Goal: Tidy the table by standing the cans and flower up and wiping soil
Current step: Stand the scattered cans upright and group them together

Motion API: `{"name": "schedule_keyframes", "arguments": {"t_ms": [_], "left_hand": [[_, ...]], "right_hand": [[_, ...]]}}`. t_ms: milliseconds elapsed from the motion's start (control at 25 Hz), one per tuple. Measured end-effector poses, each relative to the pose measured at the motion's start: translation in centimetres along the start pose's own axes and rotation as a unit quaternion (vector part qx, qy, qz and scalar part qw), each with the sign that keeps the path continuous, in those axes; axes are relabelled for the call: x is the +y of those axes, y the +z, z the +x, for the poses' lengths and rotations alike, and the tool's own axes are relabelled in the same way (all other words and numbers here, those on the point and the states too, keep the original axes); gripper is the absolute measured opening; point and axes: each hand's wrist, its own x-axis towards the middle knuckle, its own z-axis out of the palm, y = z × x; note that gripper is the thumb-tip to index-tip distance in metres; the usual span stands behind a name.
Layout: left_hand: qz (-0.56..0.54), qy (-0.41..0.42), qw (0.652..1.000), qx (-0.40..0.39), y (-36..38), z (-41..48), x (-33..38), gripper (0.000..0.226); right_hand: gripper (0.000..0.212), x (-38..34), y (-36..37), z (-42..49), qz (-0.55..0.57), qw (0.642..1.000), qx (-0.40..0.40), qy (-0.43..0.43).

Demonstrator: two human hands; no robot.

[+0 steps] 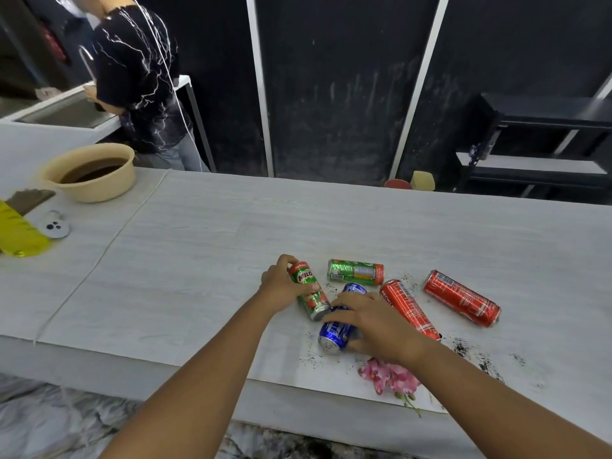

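Several cans lie on their sides on the white table. My left hand grips a green and red Milo can, which is tilted. My right hand is closed over a blue can lying next to it. A second green can lies just beyond. Two red cans lie to the right. A pink flower lies flat near the table's front edge, partly under my right forearm. Dark soil is scattered around the cans and flower.
A beige basin with brown water stands at the far left. Near it lie a yellow cloth, a brown item and a small white device. A person in a black shirt stands behind the table. Black shelves are at the back right.
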Motion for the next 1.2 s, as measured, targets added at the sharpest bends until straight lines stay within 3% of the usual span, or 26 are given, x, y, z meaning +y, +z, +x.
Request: {"name": "schedule_keyframes", "arguments": {"t_ms": [200, 360, 600, 760, 960, 1200], "left_hand": [[-0.098, 0.023, 0.995, -0.009, -0.7, -1.1, -0.6, 0.074], [-0.153, 0.047, 0.987, 0.008, -0.9, -2.1, -0.7, 0.064], [-0.191, 0.083, 0.977, 0.045, -0.1, -3.2, -0.8, 0.078], [-0.201, 0.087, 0.975, 0.031, 0.5, -4.0, -0.9, 0.101], [-0.158, 0.083, 0.984, 0.015, 1.4, -5.3, -1.7, 0.070], [-0.156, 0.115, 0.981, 0.028, 1.9, -6.5, 1.5, 0.065]], "right_hand": [[0.067, 0.9, 0.0, -0.4, 0.142, 0.986, 0.069, 0.057], [0.073, 1.1, -0.1, -0.6, 0.302, 0.936, 0.134, 0.121], [0.066, 0.6, -0.1, 0.2, 0.468, 0.844, 0.167, 0.199], [0.063, 0.2, -0.1, 0.2, 0.487, 0.824, 0.171, 0.233], [0.069, -0.5, -0.1, 0.2, 0.437, 0.849, 0.168, 0.245], [0.060, -0.7, -1.5, -1.3, 0.492, 0.792, 0.261, 0.248]]}}
